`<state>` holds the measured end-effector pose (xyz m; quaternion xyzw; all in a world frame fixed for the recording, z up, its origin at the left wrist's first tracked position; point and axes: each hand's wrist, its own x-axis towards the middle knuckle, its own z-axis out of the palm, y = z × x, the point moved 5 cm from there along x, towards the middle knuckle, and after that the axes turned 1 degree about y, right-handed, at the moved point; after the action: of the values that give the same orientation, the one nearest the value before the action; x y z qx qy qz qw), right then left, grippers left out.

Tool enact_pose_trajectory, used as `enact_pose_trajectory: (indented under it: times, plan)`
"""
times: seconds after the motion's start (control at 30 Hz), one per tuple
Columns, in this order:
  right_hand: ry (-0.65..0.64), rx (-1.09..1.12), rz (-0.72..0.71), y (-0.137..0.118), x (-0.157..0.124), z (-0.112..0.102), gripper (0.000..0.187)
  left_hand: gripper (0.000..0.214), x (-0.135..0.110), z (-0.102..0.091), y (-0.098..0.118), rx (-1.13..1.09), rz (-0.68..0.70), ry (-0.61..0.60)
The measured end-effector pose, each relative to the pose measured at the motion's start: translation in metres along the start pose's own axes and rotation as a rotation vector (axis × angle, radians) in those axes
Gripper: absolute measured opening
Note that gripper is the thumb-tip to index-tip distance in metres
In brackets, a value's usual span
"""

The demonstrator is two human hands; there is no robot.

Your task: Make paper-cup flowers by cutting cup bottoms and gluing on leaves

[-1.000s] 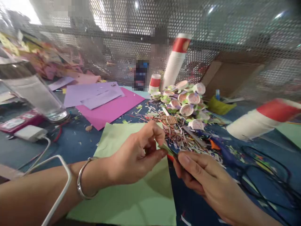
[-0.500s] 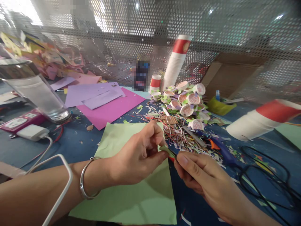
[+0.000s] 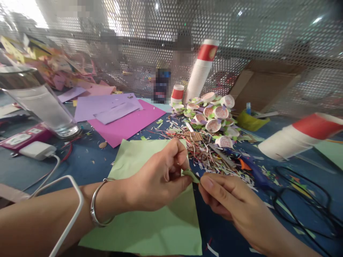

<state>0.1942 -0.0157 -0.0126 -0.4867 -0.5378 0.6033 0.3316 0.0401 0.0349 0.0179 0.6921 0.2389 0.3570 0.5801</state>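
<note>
My left hand (image 3: 157,178), with a silver bangle at the wrist, pinches a small piece of green paper (image 3: 190,174) between thumb and fingers. Close by on its right, my right hand (image 3: 227,194) is closed on a thin dark tool whose tip meets the paper piece. Most of that tool is hidden in the fingers, so its kind does not show. Both hands are held above a large light green paper sheet (image 3: 150,232) lying on the blue table, the right one past its right edge.
Small cup pieces with green and purple paper (image 3: 213,125) are heaped behind paper scraps (image 3: 214,160). A tall cup stack (image 3: 199,75) leans at the back. A glass of water (image 3: 48,107) and a power strip (image 3: 26,137) are at left; a glue gun (image 3: 253,171) and black cable at right.
The green paper piece has turned slightly between my fingers and sits a little lower. The red bit seen below it earlier is now mostly hidden. Both hands stay nearly in place.
</note>
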Motion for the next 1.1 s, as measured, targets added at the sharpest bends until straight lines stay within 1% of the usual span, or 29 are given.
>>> enact_pose_trajectory:
  times: [0.1, 0.2, 0.27, 0.33, 0.47, 0.53, 0.6, 0.7, 0.77, 0.83, 0.9, 1.0, 1.1]
  plan:
    - [-0.013, -0.016, -0.004, 0.000, 0.001, 0.001, 0.054, 0.032, 0.000, 0.002, -0.001, -0.014, -0.038, -0.016]
    - [-0.003, -0.036, 0.006, 0.000, 0.003, 0.001, 0.056, 0.032, 0.000, 0.003, -0.002, -0.012, -0.041, -0.021]
    - [0.013, -0.053, 0.008, 0.001, 0.004, 0.000, 0.057, 0.032, 0.000, 0.002, -0.003, -0.012, -0.042, -0.021]
    - [0.039, -0.061, -0.005, 0.000, 0.004, -0.003, 0.057, 0.032, 0.001, 0.001, -0.007, -0.049, -0.085, -0.012]
    - [0.168, -0.043, -0.039, -0.005, 0.003, -0.014, 0.053, 0.037, 0.006, -0.005, -0.020, -0.200, -0.233, 0.049]
    - [0.248, -0.078, -0.065, -0.009, 0.002, -0.019, 0.052, 0.043, 0.007, -0.007, -0.025, -0.231, -0.273, 0.080]
    - [0.295, -0.158, -0.097, -0.013, 0.002, -0.019, 0.048, 0.044, 0.008, -0.007, -0.027, -0.228, -0.290, 0.078]
    - [0.299, -0.272, -0.128, -0.014, 0.005, -0.016, 0.037, 0.038, 0.006, -0.003, -0.026, -0.168, -0.266, 0.044]
    - [0.283, -0.293, -0.137, -0.012, 0.007, -0.014, 0.031, 0.035, 0.004, -0.002, -0.022, -0.122, -0.233, 0.034]
    - [0.265, -0.280, -0.123, -0.009, 0.009, -0.014, 0.031, 0.036, 0.003, -0.001, -0.019, -0.103, -0.210, 0.036]
    - [0.247, -0.268, -0.107, -0.008, 0.009, -0.014, 0.031, 0.040, 0.004, -0.001, -0.018, -0.134, -0.216, 0.036]
    - [0.266, -0.270, -0.144, -0.011, 0.006, -0.015, 0.030, 0.045, 0.005, -0.002, -0.021, -0.251, -0.299, 0.023]
    - [0.308, -0.262, -0.205, -0.015, 0.003, -0.016, 0.026, 0.035, 0.005, -0.002, -0.026, -0.333, -0.407, 0.019]
